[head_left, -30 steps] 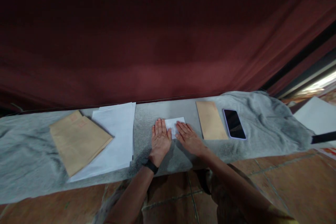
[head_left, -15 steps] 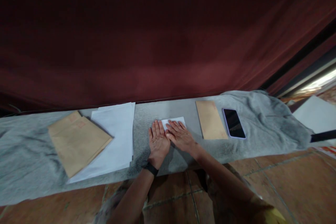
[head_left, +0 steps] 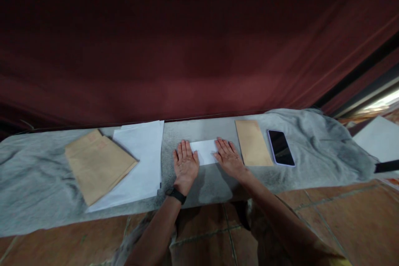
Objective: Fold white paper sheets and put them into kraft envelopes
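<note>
A small folded white paper point(head_left: 205, 152) lies flat on the grey cloth between my hands. My left hand point(head_left: 186, 164) rests open over its left end, fingers pointing away from me and a dark band on the wrist. Over the right end my right hand point(head_left: 230, 158) lies open and flat, its fingers covering that edge. Just right of it is a single brown envelope point(head_left: 254, 143). To the left, white sheets point(head_left: 141, 153) are stacked, partly under overlapping brown envelopes point(head_left: 100, 165) with faint red print.
A phone point(head_left: 281, 148) with a lilac edge lies right of the single envelope. The grey cloth point(head_left: 330, 149) is bunched at the right end. Dark red fabric point(head_left: 193, 50) rises behind, and tiles point(head_left: 205, 237) show below the front edge.
My right hand has slid right, away from my left hand, to the paper's right end. More of the folded paper shows between them. The view has shifted slightly.
</note>
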`<state>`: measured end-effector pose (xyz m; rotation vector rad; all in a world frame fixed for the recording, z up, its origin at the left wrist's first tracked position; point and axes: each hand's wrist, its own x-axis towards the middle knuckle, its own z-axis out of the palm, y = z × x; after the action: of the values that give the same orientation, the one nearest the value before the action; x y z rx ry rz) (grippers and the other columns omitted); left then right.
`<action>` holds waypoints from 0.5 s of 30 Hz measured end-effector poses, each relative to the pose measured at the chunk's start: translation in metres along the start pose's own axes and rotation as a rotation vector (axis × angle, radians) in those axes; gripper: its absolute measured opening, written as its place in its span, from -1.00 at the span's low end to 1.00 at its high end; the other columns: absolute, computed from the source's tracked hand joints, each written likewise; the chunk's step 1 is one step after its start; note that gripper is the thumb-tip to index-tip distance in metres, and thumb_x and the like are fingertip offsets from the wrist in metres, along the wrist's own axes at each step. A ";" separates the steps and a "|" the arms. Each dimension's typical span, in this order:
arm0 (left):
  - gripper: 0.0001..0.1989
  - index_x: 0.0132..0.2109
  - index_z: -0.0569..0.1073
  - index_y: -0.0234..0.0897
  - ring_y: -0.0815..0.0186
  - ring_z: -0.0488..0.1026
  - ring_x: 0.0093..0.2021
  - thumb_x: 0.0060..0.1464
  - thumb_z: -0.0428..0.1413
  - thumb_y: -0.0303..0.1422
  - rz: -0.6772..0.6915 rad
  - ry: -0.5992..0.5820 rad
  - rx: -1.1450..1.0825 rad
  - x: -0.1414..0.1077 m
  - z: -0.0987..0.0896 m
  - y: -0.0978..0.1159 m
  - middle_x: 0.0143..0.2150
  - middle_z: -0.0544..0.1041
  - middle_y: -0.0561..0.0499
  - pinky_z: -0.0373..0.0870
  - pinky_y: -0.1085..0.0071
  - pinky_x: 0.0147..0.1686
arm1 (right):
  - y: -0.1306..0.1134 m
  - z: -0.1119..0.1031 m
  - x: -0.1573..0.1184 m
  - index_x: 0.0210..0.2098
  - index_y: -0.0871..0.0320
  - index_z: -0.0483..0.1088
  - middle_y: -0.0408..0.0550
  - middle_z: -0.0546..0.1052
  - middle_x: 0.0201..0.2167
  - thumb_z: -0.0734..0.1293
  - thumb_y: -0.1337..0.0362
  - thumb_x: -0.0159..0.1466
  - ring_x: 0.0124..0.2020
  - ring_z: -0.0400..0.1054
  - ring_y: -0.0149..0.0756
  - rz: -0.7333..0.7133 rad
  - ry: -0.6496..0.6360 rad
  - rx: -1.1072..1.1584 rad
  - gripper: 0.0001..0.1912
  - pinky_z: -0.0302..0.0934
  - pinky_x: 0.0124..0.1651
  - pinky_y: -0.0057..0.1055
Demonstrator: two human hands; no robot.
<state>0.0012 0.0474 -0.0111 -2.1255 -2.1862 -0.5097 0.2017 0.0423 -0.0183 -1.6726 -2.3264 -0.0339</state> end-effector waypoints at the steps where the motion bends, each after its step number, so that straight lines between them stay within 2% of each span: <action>1: -0.41 0.43 0.14 -0.49 -0.01 0.04 0.48 0.38 -0.18 -0.26 0.001 0.010 0.000 0.000 0.000 0.000 0.46 0.16 -0.30 -0.01 -0.08 0.43 | 0.001 0.000 -0.001 0.47 0.27 0.00 0.10 0.09 0.47 0.02 0.12 0.54 0.48 -0.03 -0.08 0.005 -0.004 -0.003 -0.40 -0.16 0.48 -0.03; 6: -0.39 0.45 0.10 -0.49 -0.04 -0.03 0.50 0.35 -0.15 -0.31 0.040 0.079 0.007 0.007 -0.008 -0.004 0.49 0.10 -0.31 -0.03 -0.14 0.43 | 0.005 -0.001 -0.004 0.45 0.31 0.05 0.12 0.11 0.46 0.02 0.12 0.53 0.47 -0.01 -0.06 0.051 -0.004 -0.016 -0.40 -0.13 0.47 -0.04; 9: -0.39 0.45 0.09 -0.50 -0.01 -0.05 0.51 0.35 -0.15 -0.31 0.118 0.063 -0.005 0.011 -0.015 0.000 0.50 0.04 -0.31 -0.06 -0.11 0.44 | 0.007 0.001 -0.007 0.44 0.28 0.07 0.11 0.14 0.45 0.04 0.12 0.52 0.46 0.00 -0.05 0.063 0.019 -0.014 -0.41 -0.12 0.47 -0.04; 11: -0.40 0.44 0.11 -0.47 0.02 -0.06 0.51 0.37 -0.15 -0.28 0.215 0.011 -0.033 0.008 -0.017 0.008 0.50 0.06 -0.28 -0.04 -0.06 0.45 | 0.009 0.002 -0.008 0.44 0.26 0.08 0.12 0.16 0.45 0.06 0.12 0.52 0.46 0.00 -0.05 0.059 0.043 -0.001 -0.41 -0.11 0.46 -0.02; 15: -0.45 0.42 0.16 -0.37 0.13 -0.04 0.51 0.39 -0.16 -0.25 0.502 -0.108 -0.106 -0.013 -0.017 0.032 0.49 0.15 -0.14 -0.02 0.03 0.47 | 0.011 0.001 -0.005 0.42 0.34 0.12 0.20 0.18 0.43 0.04 0.16 0.51 0.46 0.00 -0.04 0.066 0.065 0.069 -0.42 -0.06 0.45 0.01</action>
<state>0.0301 0.0304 0.0077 -2.6832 -1.5956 -0.4841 0.2131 0.0414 -0.0219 -1.6881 -2.1983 0.0047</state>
